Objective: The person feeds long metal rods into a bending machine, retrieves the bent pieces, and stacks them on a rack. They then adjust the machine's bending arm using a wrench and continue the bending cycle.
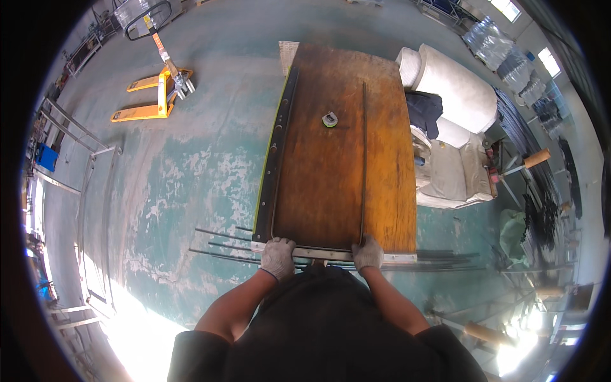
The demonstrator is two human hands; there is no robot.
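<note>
A thin dark metal rod [364, 159], bent into a long U, lies on a worn brown wooden table [324, 172]. Its two bends are at the table's near edge, and its legs run away from me. My left hand [278, 258], in a pale work glove, is closed around the left bend. At the right bend my right hand [367, 253], gloved alike, is closed as well; the fingertips are partly hidden. A black bar with bolts [275, 148] lines the table's left edge, beside the rod's left leg. Farther up the tabletop sits a small tape measure [329, 119].
Several thin rods [219, 245] stick out both sides below the table's near edge. Large white rolls [455, 86] and a dark cloth [424, 113] are close on the right. A yellow pallet jack [162, 92] stands far left. Metal frames [95, 153] stand along the left.
</note>
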